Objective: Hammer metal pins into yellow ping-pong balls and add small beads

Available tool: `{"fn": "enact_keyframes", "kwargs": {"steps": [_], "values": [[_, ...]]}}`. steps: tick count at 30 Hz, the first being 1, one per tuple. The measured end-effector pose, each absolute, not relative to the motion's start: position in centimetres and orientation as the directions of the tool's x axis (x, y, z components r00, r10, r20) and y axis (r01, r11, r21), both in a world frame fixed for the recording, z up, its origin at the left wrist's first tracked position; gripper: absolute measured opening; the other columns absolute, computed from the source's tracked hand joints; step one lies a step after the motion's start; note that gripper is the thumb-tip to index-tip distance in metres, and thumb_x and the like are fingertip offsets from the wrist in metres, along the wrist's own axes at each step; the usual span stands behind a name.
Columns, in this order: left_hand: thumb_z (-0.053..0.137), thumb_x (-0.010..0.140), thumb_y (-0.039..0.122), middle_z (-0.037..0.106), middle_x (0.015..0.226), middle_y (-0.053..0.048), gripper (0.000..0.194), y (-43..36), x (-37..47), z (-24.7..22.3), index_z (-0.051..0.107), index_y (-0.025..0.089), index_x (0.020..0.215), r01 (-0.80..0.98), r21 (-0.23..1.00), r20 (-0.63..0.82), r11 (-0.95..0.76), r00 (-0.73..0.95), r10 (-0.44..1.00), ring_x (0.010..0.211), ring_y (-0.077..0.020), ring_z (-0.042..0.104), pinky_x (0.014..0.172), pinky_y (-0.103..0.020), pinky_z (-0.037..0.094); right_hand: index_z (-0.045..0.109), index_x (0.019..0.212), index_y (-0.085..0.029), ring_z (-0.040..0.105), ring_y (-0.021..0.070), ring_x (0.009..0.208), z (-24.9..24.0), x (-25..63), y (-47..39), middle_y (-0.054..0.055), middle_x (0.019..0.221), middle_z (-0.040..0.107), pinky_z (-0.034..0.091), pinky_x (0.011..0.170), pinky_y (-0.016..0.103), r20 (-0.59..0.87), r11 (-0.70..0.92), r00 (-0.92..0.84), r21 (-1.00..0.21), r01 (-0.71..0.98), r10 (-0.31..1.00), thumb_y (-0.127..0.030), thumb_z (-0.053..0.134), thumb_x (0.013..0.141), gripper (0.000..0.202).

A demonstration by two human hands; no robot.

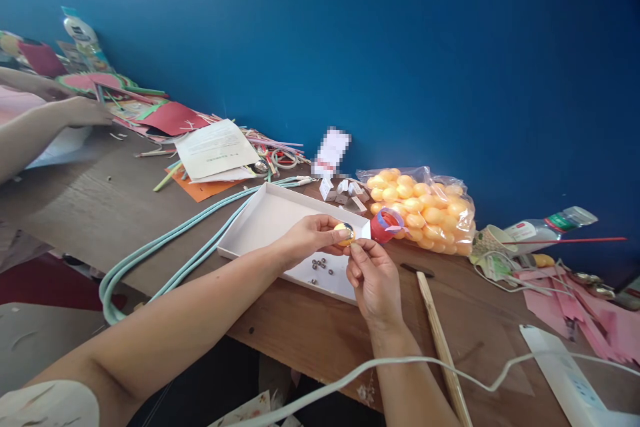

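My left hand is closed on a small yellow ball with a dark, shiny patch on its upper side. Close beside it, the fingers of my right hand are pinched together near the ball's lower right; whatever they hold is too small to make out. Both hands are above a shallow white box lid. Several small metal balls lie inside it, below my hands. Just behind my right hand, a red roll with a blue rim sits against a clear bag of yellow balls.
Pale green cords loop left of the lid. Papers and craft scraps line the wall. A wooden stick, white cable and power strip lie to the right. Another person's hand is at far left.
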State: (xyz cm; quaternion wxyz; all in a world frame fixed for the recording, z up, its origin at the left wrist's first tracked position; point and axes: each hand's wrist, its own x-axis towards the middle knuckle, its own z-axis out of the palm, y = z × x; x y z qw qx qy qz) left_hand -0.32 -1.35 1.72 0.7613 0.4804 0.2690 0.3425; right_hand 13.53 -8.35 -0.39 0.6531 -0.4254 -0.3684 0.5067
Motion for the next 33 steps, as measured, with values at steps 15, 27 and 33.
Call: {"fn": "enact_keyframes", "kwargs": {"steps": [15, 27, 33], "values": [[0.078, 0.066, 0.038, 0.068, 0.082, -0.006, 0.038, -1.4, -0.34, 1.76, 0.061, 0.011, 0.085, -0.265, 0.907, -0.095, 0.327, 0.627, 0.773, 0.075, -0.0131, 0.067, 0.081, -0.031, 0.052, 0.062, 0.081, -0.019, 0.036, 0.0021, 0.041, -0.21, 13.49, -8.45, -0.002, 0.064, 0.062, 0.027, 0.038, 0.016, 0.053, 0.126, 0.216, -0.933, -0.339, 0.975, -0.027, 0.071, 0.077, 0.013], [0.078, 0.066, 0.039, 0.068, 0.08, -0.006, 0.038, -1.3, -0.27, 1.69, 0.06, 0.011, 0.085, -0.265, 0.92, -0.068, 0.29, 0.619, 0.782, 0.073, -0.0136, 0.067, 0.079, -0.033, 0.052, 0.061, 0.08, -0.018, 0.036, 0.0018, 0.04, -0.32, 13.54, -8.34, -0.002, 0.063, 0.061, 0.027, 0.037, 0.016, 0.044, 0.115, 0.222, -0.941, -0.318, 0.974, -0.03, 0.072, 0.076, 0.017], [0.077, 0.067, 0.039, 0.067, 0.08, -0.006, 0.039, -1.32, -0.15, 1.56, 0.059, 0.01, 0.086, -0.267, 0.925, -0.051, 0.269, 0.616, 0.786, 0.072, -0.0131, 0.066, 0.078, -0.032, 0.053, 0.062, 0.079, -0.018, 0.036, 0.0024, 0.04, -0.31, 13.61, -8.41, -0.001, 0.067, 0.063, 0.027, 0.037, 0.016, 0.035, 0.106, 0.222, -0.942, -0.319, 0.974, -0.03, 0.072, 0.075, 0.016]]}}
